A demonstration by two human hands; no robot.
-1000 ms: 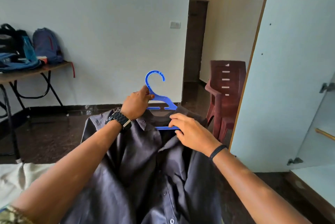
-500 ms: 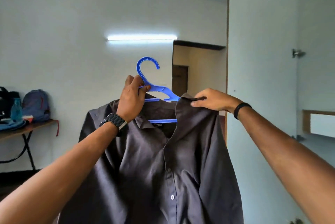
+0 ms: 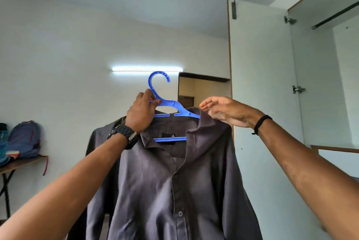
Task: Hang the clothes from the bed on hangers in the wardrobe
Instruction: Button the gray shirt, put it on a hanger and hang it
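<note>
Both hands are up high in front of me. My left hand [image 3: 142, 111] grips the neck of the blue hanger [image 3: 167, 103], just under its round hook. My right hand [image 3: 227, 111] has loose, spread fingers and holds nothing; it sits just over the right shoulder of the dark shirt [image 3: 174, 181], and I cannot tell if it touches the cloth.

To the right of the shirt the wardrobe [image 3: 320, 84] stands with its white door [image 3: 260, 84] open. I can see a dark rail [image 3: 336, 16] near the top inside and a shelf lower down, with nothing on them that I can see.

Half a second ago my right hand pinched the collar. Now it has let go, and the shirt hangs on the hanger alone, higher against the open door.

I see a soft, wrinkly shirt with small round buttons, and a smooth plastic hanger. Left of the shirt, bags [image 3: 23, 138] lie on a small table [image 3: 21, 164].
</note>
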